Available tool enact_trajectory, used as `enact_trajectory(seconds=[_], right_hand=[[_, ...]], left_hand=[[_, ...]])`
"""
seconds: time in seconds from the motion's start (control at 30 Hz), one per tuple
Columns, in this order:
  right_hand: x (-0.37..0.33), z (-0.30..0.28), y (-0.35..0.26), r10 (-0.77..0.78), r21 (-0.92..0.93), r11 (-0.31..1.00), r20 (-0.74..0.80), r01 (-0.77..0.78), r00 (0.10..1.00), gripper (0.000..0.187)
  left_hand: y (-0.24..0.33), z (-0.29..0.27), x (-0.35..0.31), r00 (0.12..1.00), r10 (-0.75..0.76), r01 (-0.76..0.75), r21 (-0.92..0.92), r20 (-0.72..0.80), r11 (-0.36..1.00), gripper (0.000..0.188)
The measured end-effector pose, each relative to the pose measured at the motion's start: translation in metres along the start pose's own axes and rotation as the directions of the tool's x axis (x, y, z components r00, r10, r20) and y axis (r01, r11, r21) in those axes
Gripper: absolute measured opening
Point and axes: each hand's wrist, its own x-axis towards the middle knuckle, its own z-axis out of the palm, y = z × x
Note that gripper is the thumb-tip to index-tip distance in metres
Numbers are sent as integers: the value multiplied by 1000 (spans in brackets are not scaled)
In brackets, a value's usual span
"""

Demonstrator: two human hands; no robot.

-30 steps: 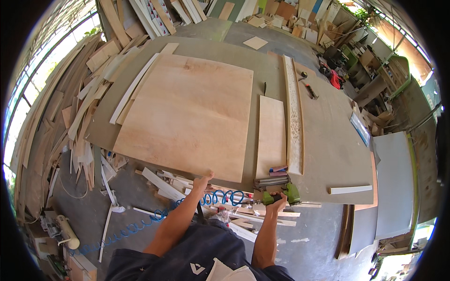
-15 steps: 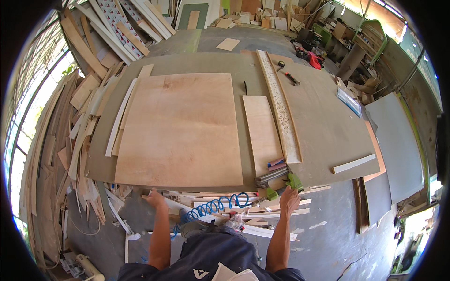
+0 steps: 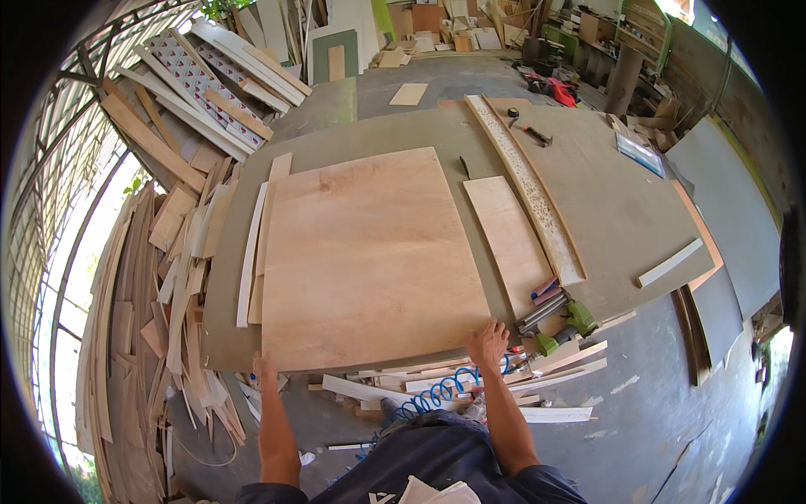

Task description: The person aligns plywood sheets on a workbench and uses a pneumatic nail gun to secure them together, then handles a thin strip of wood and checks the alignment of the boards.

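Observation:
A large, pale plywood panel (image 3: 369, 260) lies flat on the worktable (image 3: 646, 202), its near edge about level with the table's front edge. At its near left corner, my left hand (image 3: 265, 371) has its fingers closed on the edge. My right hand (image 3: 487, 344) curls its fingers over the near right corner. Just right of that hand, a green and grey nail gun (image 3: 578, 319) rests at the table's edge, joined to a coiled blue air hose (image 3: 445, 388). Between the panel and a long speckled board (image 3: 533, 197) lies a narrower plywood piece (image 3: 510, 235).
Thin strips (image 3: 252, 260) lie along the panel's left side. A hammer (image 3: 534, 134), a tape measure (image 3: 513, 112) and a short white strip (image 3: 669, 262) are on the table. Wood offcuts (image 3: 546, 382) lie below its front edge; stacked boards (image 3: 126, 311) stand at left.
My right hand has left the nail gun and moved left to the panel's near right corner. My left hand has come to the near left corner. The whole view has shifted.

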Motion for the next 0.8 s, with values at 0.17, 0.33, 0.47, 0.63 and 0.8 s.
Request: enact_trajectory(seconds=[0.17,0.33,0.47,0.63,0.8], right_hand=[[19,-4,-3,57,-55,997,60,-54,997,48],[48,-2,21,237,-50,971,269,-232,934,56],[70,1,47,-48,298,954,284,-40,958,56],[107,-16,-2,20,536,589,738,-604,674,59],[92,-41,-40,254,4,967,112,-256,961,73]], left_hand=[[-9,8,25,992,66,-53,-115,111,992,63],[19,-7,25,992,40,-41,-1,118,999,59],[15,-58,42,994,99,-97,-52,38,994,60],[9,-67,37,981,167,-131,-301,97,945,57],[15,-86,-22,990,126,-93,-352,71,931,50]])
